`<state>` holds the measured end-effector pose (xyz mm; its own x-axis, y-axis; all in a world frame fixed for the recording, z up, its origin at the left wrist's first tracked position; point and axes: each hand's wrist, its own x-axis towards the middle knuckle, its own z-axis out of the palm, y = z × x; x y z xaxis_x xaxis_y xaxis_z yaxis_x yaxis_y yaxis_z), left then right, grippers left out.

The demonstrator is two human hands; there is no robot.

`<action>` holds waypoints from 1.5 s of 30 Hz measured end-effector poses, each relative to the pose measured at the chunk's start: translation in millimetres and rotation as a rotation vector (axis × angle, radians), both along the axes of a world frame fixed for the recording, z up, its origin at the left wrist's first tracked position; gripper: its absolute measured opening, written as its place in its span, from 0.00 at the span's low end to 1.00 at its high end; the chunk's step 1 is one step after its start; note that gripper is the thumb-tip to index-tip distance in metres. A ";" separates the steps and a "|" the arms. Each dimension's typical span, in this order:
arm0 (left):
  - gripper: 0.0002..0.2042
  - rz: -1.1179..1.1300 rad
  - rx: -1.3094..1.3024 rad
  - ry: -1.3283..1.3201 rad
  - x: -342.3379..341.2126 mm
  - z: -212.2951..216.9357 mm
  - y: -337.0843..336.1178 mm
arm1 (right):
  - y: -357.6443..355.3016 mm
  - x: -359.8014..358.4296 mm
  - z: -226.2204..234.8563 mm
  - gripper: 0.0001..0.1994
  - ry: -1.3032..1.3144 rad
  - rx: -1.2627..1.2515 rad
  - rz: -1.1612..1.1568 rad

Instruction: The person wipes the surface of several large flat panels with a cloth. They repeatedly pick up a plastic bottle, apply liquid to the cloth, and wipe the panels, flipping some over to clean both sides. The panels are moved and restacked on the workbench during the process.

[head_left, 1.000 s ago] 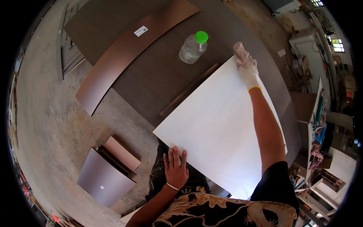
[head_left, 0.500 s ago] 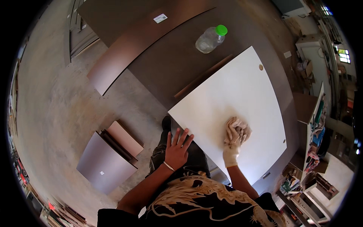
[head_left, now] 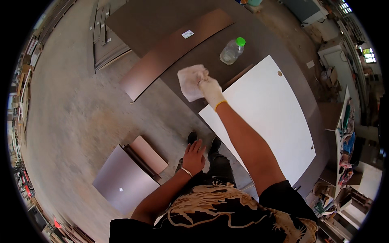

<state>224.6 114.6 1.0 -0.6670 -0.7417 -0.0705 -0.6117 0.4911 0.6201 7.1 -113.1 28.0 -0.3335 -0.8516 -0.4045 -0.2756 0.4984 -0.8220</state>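
Note:
In a white knitted glove with a yellow cuff, my right hand [head_left: 211, 90] grips a pale cloth [head_left: 190, 83] that hangs spread out past the far left corner of a white panel [head_left: 263, 117]. My right arm reaches across that panel, which lies flat on a dark brown tabletop [head_left: 279, 44] and has small round brown spots near its right edge. My bare left hand [head_left: 194, 156], a bracelet on its wrist, hovers over my legs with its fingers stretched out, touching nothing. A clear bottle with a green cap [head_left: 233, 51] stands beyond the panel.
A long brown board [head_left: 178, 50] with a white label lies along the table's left side. On the concrete floor [head_left: 73, 105] a stack of boards [head_left: 127, 176] sits at lower left. More dark boards [head_left: 107, 48] lie at far left. Cluttered shelving [head_left: 344, 133] runs along the right.
My right hand has lifted the cloth off the white panel and carried it left and away from me. The cloth has gone from bunched to spread. My left hand has shifted slightly right.

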 end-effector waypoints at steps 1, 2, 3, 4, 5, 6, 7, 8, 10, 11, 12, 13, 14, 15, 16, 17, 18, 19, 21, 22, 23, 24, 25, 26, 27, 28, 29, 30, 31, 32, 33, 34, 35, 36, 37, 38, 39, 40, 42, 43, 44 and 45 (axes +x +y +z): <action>0.23 0.018 0.007 0.008 2.9 0.9 -4.0 | -6.3 -3.2 6.3 0.22 -0.154 -0.026 -0.151; 0.23 0.037 0.014 0.017 3.0 2.4 -7.7 | -11.2 -2.1 15.5 0.21 -0.352 -0.108 -0.280; 0.23 0.054 0.020 0.027 2.8 5.1 -9.8 | -11.9 1.6 23.9 0.19 -0.379 -0.126 -0.321; 0.23 0.022 -0.005 0.033 1.6 8.8 -9.8 | -12.7 4.6 32.4 0.18 -0.405 -0.145 -0.365; 0.23 -0.014 -0.025 0.043 -3.9 13.6 -8.2 | -11.5 6.7 39.1 0.16 -0.427 -0.159 -0.415; 0.23 -0.071 -0.045 0.064 -16.4 18.0 -5.4 | -19.3 -2.1 34.7 0.26 -0.264 0.022 -0.368; 0.23 -0.154 -0.106 0.094 -30.6 22.2 -0.8 | -5.5 -12.7 28.4 0.30 -0.091 -0.015 -0.159; 0.24 -0.205 -0.168 0.094 -32.6 20.2 4.1 | 3.7 12.3 48.1 0.33 0.098 0.012 -0.089; 0.24 -0.439 -0.179 0.100 -66.4 28.3 15.7 | 36.2 -3.9 31.0 0.32 -0.065 -0.210 -0.020; 0.25 -0.555 -0.117 0.033 -82.5 28.9 21.4 | 55.2 -10.6 21.8 0.29 -0.006 -0.198 -0.025; 0.26 -0.616 -0.056 -0.076 -80.6 18.0 20.8 | 86.1 6.2 24.7 0.31 0.094 -0.227 0.035; 0.27 -0.681 0.001 -0.178 -83.2 7.7 22.3 | 120.5 15.4 31.7 0.34 0.208 -0.258 0.077; 0.29 -0.504 -0.046 0.174 -94.1 -3.5 26.7 | 162.4 15.4 28.5 0.36 0.095 -0.321 0.014; 0.30 -0.459 -0.011 0.187 -90.9 -16.0 24.5 | 199.0 18.1 51.8 0.36 0.099 -0.193 0.070; 0.29 -0.527 -0.111 0.055 -102.0 -18.8 25.0 | 243.6 4.5 51.6 0.36 0.180 -0.092 0.015; 0.29 -0.599 -0.214 -0.068 -118.7 -17.8 26.4 | 304.0 -18.4 32.9 0.36 0.227 -0.200 -0.124; 0.30 -0.623 -0.344 -0.053 -127.2 -13.9 24.2 | 361.4 -40.3 27.0 0.36 0.395 -0.158 -0.178; 0.31 -0.637 -0.406 -0.125 -135.4 -12.9 22.4 | 418.2 -57.9 19.5 0.36 0.448 -0.028 -0.370; 0.33 -0.665 -0.539 -0.244 -157.1 -17.5 24.0 | 550.5 -109.4 -6.7 0.36 0.582 0.130 -0.734; 0.34 -0.641 -0.517 -0.196 -152.6 -24.5 18.3 | 602.1 -125.7 -8.6 0.35 0.682 0.344 -0.867; 0.34 -0.651 -0.515 -0.162 -164.4 -25.2 23.9 | 673.7 -146.0 -26.7 0.36 0.910 0.567 -1.009; 0.35 -0.648 -0.513 -0.152 -166.0 -27.3 24.4 | 731.0 -165.0 -31.9 0.34 0.784 0.596 -1.169; 0.35 -0.644 -0.508 -0.148 -166.2 -29.9 25.7 | 766.5 -173.3 -37.3 0.32 0.647 0.621 -1.320; 0.35 -0.654 -0.501 -0.191 -162.1 -32.0 22.4 | 771.6 -169.6 -41.4 0.30 0.392 0.496 -1.379; 0.35 -0.657 -0.523 -0.258 -156.4 -33.1 19.6 | 778.8 -168.0 -39.7 0.29 0.137 0.364 -1.411; 0.35 -0.655 -0.543 -0.325 -150.1 -33.8 15.9 | 779.7 -167.9 -40.5 0.27 -0.114 0.227 -1.421; 0.34 -0.657 -0.559 -0.369 -157.0 -32.5 19.1 | 787.7 -170.1 -46.7 0.26 -0.085 0.175 -1.441; 0.34 -0.662 -0.555 -0.395 -164.4 -30.7 26.0 | 798.2 -168.5 -54.8 0.25 -0.049 0.126 -1.461; 0.34 -0.663 -0.582 -0.368 -174.6 -29.3 32.0 | 808.3 -169.5 -61.5 0.25 -0.012 0.077 -1.478; 0.33 -0.641 -0.623 -0.382 -165.2 -29.4 23.1 | 797.6 -170.6 -62.2 0.23 -0.176 0.080 -1.482; 0.33 -0.632 -0.650 -0.376 -160.4 -29.0 23.2 | 796.8 -170.3 -58.8 0.23 -0.200 0.068 -1.453; 0.33 -0.629 -0.669 -0.413 -150.2 -27.2 24.5 | 794.3 -168.5 -55.8 0.23 -0.226 0.055 -1.422; 0.33 -0.631 -0.682 -0.441 -142.7 -27.4 31.0 | 796.7 -165.8 -52.0 0.23 -0.243 0.045 -1.398; 0.32 -0.632 -0.699 -0.456 -139.8 -27.5 38.0 | 804.9 -166.2 -50.5 0.24 -0.215 0.101 -1.354; 0.32 -0.624 -0.707 -0.462 -130.9 -26.7 47.5 | 811.2 -164.0 -50.0 0.24 -0.222 0.099 -1.323; 0.32 -0.619 -0.717 -0.457 -124.2 -27.6 61.6 | 827.5 -163.4 -53.0 0.23 -0.220 0.093 -1.298; 0.32 -0.613 -0.723 -0.454 -117.9 -27.8 73.5 | 842.3 -162.4 -57.1 0.23 -0.218 0.090 -1.272; 0.31 -0.618 -0.722 -0.433 -119.0 -24.8 84.3 | 855.6 -163.3 -61.0 0.22 -0.204 0.110 -1.305; 0.31 -0.615 -0.711 -0.439 -98.9 -20.9 99.8 | 858.0 -154.2 -61.6 0.21 -0.227 0.115 -1.332; 0.30 -0.631 -0.760 -0.449 -85.8 -20.1 100.5 | 857.4 -146.3 -61.4 0.21 -0.245 0.121 -1.340; 0.30 -0.650 -0.809 -0.445 -79.0 -18.7 100.7 | 863.1 -141.3 -59.9 0.19 -0.295 0.106 -1.334; 0.30 -0.671 -0.856 -0.440 -73.5 -18.0 99.4 | 863.0 -137.1 -61.4 0.19 -0.317 0.108 -1.337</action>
<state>151.1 214.0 -17.0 -0.9849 -0.1681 -0.0413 -0.1510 0.9510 -0.2699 -130.0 749.9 -33.5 -0.7478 0.0810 -0.6590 0.6491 0.2978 -0.7000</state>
